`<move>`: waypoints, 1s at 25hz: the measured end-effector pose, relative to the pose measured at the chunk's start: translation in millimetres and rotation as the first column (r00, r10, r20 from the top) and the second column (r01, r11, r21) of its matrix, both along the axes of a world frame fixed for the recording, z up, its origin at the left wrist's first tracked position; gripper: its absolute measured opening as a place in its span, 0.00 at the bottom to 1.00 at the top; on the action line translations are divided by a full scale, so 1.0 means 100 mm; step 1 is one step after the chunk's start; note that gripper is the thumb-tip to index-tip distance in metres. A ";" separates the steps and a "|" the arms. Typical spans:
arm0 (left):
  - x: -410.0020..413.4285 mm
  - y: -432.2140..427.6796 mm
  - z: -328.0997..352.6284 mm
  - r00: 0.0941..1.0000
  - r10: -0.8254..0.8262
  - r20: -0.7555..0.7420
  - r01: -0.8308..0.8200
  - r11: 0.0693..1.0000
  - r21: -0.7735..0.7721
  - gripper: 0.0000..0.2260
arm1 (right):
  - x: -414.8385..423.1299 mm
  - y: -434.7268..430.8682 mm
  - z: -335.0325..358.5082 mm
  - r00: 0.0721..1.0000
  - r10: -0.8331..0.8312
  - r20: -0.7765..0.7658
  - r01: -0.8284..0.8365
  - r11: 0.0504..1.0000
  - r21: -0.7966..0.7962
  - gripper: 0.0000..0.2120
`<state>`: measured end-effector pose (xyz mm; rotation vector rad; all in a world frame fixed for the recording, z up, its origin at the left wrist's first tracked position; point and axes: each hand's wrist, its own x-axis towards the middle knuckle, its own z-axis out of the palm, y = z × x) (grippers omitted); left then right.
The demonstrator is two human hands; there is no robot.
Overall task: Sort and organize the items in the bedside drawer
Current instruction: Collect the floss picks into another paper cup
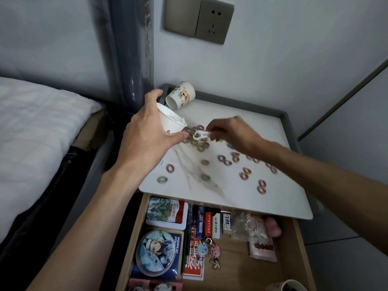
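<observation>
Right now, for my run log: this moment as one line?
left hand: holds paper cup | right hand: pinches white plastic piece | rings: scattered on tabletop | drawer: open

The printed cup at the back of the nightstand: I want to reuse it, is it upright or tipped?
Tipped. The printed cup lies on its side on the nightstand top, its open mouth toward the camera.

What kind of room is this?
Probably a bedroom: a bed with white bedding stands left of a nightstand with its drawer open, below a wall socket.
</observation>
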<state>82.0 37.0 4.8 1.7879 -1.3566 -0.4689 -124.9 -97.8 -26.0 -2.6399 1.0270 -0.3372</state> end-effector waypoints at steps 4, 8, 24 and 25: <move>-0.07 0.00 -0.01 0.999 -0.036 0.028 0.035 0.999 0.005 0.39 | 0.13 0.03 0.67 0.964 -0.038 0.264 0.028 0.999 0.043 0.07; -0.15 -0.02 -0.06 0.997 -0.080 -0.012 0.080 0.997 -0.011 0.41 | 0.50 0.25 0.92 0.971 0.213 0.104 -0.217 0.976 0.022 0.09; -0.14 -0.02 0.01 0.994 -0.063 -0.088 0.058 0.997 -0.049 0.44 | 0.68 0.32 0.90 0.968 0.247 0.052 -0.250 0.965 0.079 0.10; -0.13 -0.03 0.00 0.994 -0.060 -0.086 0.056 0.997 -0.055 0.44 | 0.72 0.35 0.90 0.965 0.256 0.060 -0.261 0.961 0.095 0.11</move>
